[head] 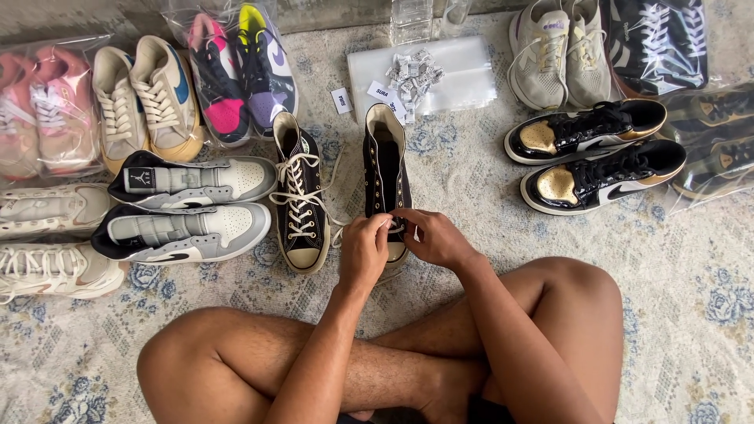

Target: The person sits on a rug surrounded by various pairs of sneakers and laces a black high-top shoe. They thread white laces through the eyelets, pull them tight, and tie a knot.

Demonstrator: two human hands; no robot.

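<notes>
From my remote seat I see both hands pinched together at the near end of one black high-top sneaker (385, 169), which lies on the patterned carpet (683, 290) straight ahead of the crossed legs: the left hand (364, 250) grips a white lace end (386, 224) over the toe, and the right hand (434, 238) has its fingers closed narrowly on the same spot, though I cannot tell just what it pinches. That shoe's eyelets look mostly unlaced. Just beside it on the left lies its mate, a second black high-top (299, 196), fully laced in white. Further left I count two grey-and-white high-tops (188, 208) lying on their sides, two beige low sneakers (145, 98) behind them, and two white sneakers (51, 239) at the left edge. At the far left sits one bag with a pink pair (35, 110), and next to the beige ones another bag holding one pink and one purple shoe (239, 71). On the right I count two black-and-gold sneakers (593, 153), with two pale grey runners (558, 51) beyond them. Far in the middle lies one clear plastic bag (463, 74) with a small heap of white packets (412, 72).
</notes>
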